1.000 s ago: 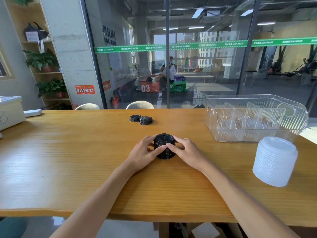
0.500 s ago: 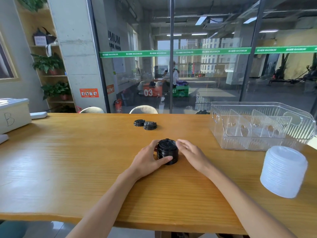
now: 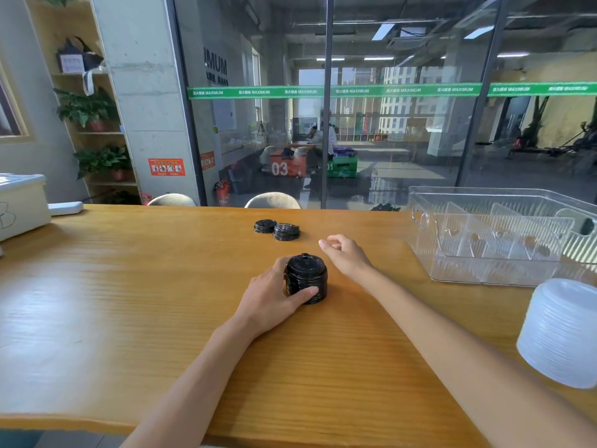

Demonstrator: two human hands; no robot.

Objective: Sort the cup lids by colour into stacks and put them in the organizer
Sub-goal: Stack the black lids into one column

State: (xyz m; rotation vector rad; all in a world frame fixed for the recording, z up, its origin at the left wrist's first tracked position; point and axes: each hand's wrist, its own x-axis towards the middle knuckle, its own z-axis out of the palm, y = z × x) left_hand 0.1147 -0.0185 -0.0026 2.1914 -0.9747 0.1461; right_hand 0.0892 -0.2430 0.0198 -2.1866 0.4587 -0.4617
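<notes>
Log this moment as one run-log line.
left hand grips black lid stack | right hand empty, above table | organizer empty | white lid stack waiting

Green glass stripe [image 3: 355,91] reads "MAXIMUM"; orange box [image 3: 284,168] "03"; white bin [image 3: 19,205] "B".

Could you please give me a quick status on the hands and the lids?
Left hand grips black lid stack on table. Right hand free, fingers loosely curled. Loose black lids beyond; white stack right; organizer holds no lids.
</notes>
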